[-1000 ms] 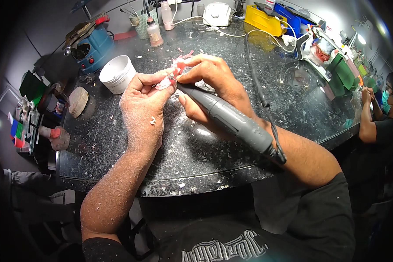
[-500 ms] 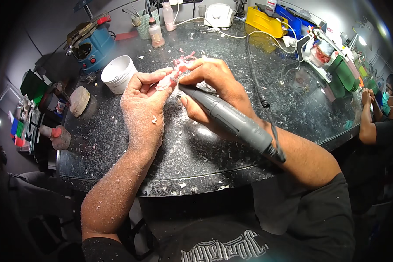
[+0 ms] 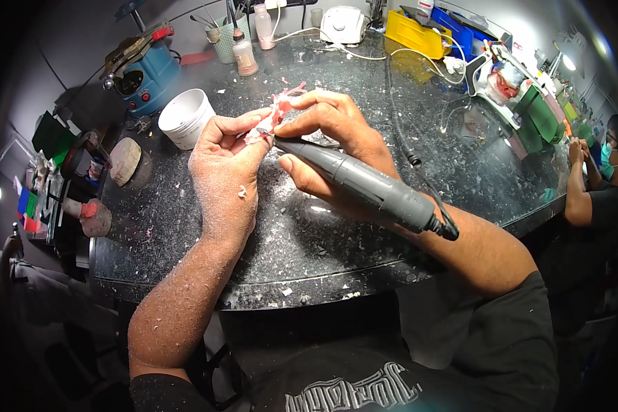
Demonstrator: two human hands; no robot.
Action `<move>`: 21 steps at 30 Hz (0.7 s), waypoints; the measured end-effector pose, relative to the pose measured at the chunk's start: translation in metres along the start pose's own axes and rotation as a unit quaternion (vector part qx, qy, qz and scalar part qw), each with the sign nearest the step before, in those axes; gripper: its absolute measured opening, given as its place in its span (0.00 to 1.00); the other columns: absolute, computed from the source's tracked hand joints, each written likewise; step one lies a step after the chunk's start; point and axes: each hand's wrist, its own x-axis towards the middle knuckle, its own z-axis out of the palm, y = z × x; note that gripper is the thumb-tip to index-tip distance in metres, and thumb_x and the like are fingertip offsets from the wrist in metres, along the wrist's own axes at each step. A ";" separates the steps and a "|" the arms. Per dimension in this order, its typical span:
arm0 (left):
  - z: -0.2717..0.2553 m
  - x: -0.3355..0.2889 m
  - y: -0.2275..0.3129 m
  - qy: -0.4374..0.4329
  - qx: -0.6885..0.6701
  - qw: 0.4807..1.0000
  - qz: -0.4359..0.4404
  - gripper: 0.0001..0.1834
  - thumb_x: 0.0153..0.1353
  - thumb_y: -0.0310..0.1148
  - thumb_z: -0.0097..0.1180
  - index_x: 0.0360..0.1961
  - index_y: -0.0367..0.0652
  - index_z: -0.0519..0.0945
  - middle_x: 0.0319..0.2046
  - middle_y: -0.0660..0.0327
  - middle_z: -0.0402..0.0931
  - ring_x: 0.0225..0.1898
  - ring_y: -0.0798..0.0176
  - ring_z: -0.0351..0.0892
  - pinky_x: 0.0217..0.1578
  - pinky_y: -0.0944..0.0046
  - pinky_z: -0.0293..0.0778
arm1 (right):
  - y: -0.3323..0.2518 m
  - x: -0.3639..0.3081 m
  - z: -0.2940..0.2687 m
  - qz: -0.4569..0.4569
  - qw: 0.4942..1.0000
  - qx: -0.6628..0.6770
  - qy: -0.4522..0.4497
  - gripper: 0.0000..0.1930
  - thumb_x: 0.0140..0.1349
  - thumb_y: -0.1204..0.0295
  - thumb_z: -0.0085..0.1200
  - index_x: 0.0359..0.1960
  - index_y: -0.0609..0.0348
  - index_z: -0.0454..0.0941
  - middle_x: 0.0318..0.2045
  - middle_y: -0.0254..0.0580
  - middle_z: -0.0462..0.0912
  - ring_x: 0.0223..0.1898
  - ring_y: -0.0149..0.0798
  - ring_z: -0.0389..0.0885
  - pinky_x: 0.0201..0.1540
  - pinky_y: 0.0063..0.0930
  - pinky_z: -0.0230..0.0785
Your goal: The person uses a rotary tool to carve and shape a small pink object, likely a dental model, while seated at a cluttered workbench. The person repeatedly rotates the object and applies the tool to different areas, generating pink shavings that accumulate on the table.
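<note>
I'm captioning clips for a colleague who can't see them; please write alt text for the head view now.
A person's left hand pinches a small pink-and-white piece while the right hand holds a dark grey handpiece, its tip at the piece. Below is a black worktop strewn with pale flecks; a white tub stands beyond the left hand.

Head camera: on the person's head, left of two, looking down and forward.
Black table (image 3: 309,244): seen from above, in the middle.
Left hand (image 3: 226,151) and right hand (image 3: 343,141): near, about the centre.
Dark shirt (image 3: 487,343): at the lower edge.
Grey wall (image 3: 185,34): farther, along the top.
Rim: dark, bending straight edges.
</note>
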 end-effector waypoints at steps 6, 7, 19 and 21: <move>0.000 -0.001 0.002 0.000 0.026 1.000 -0.003 0.07 0.64 0.15 0.58 0.41 0.33 0.76 0.49 0.46 0.83 0.52 0.61 0.83 0.57 0.64 0.78 | -0.001 -0.001 -0.001 0.000 1.000 -0.014 -0.009 0.17 0.54 0.70 0.72 0.46 0.55 0.84 0.49 0.41 0.82 0.62 0.43 0.73 0.65 0.39 0.67; 0.000 -0.002 0.002 0.003 0.032 0.999 -0.002 0.07 0.64 0.15 0.58 0.41 0.33 0.75 0.49 0.46 0.83 0.52 0.61 0.83 0.57 0.64 0.78 | 0.001 -0.001 0.000 0.003 1.000 -0.010 -0.005 0.17 0.54 0.70 0.72 0.46 0.55 0.84 0.49 0.41 0.82 0.62 0.43 0.73 0.65 0.39 0.68; 0.004 -0.002 0.004 0.004 0.023 0.999 -0.022 0.06 0.64 0.16 0.59 0.40 0.33 0.76 0.49 0.46 0.83 0.52 0.62 0.83 0.57 0.65 0.78 | -0.002 -0.001 -0.001 0.004 1.000 -0.009 -0.009 0.16 0.54 0.71 0.70 0.46 0.56 0.83 0.50 0.43 0.81 0.62 0.45 0.74 0.63 0.40 0.70; 0.003 -0.002 0.005 0.010 0.022 1.000 -0.021 0.07 0.64 0.16 0.60 0.40 0.33 0.76 0.49 0.46 0.83 0.51 0.62 0.83 0.57 0.65 0.78 | -0.002 0.000 -0.002 0.001 1.000 -0.011 -0.011 0.16 0.54 0.72 0.70 0.46 0.56 0.83 0.50 0.43 0.81 0.62 0.45 0.74 0.63 0.40 0.70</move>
